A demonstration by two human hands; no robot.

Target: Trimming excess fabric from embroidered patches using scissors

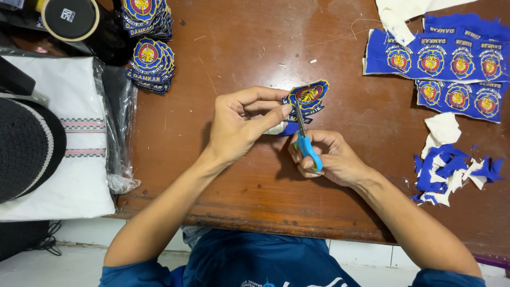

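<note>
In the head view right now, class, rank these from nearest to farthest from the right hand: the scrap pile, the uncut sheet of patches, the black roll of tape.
From the right hand:
1. Scrap pile, right, same height.
2. Uncut sheet of patches, upper right.
3. Black roll of tape, far upper-left corner.

Stacked badges [151,65], uncut sheets [438,58], fabric scraps [451,170]

On the counter [239,53], the left hand [239,125] holds a patch [308,98] at centre, with the scissors [305,141] in the right hand [332,159] just below it. Patch stacks [150,64] lie far left, uncut sheets [446,58] far right, scraps [451,170] near right. Folded cloth [74,138] overhangs the left edge, a cap [26,146] on it.
</note>
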